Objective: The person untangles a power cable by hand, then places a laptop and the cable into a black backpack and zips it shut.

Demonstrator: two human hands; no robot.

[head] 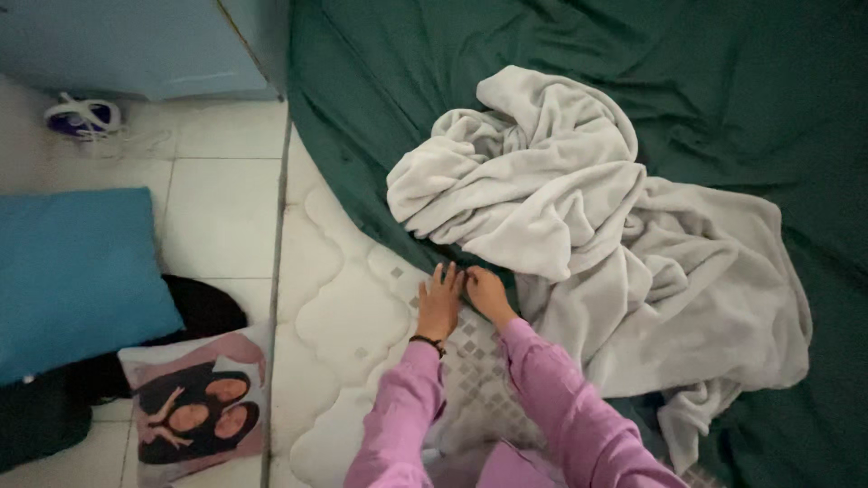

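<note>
My left hand [440, 303] flat on white quilted mattress [339, 307], fingers spread open, holding nothing. My right hand [486, 294] just beside it, fingers curled at edge of dark green sheet [380, 136]; cannot tell if pinching it. Both hands meet where sheet edge crosses bare mattress. Crumpled grey blanket [579, 235] heaped on sheet, just beyond my fingers. Off bed, on tiled floor [221, 190]: blue pillow [77, 267], printed cushion [194, 402].

Crumpled grey blanket [597, 244] ahead of hands [463, 301]
</note>
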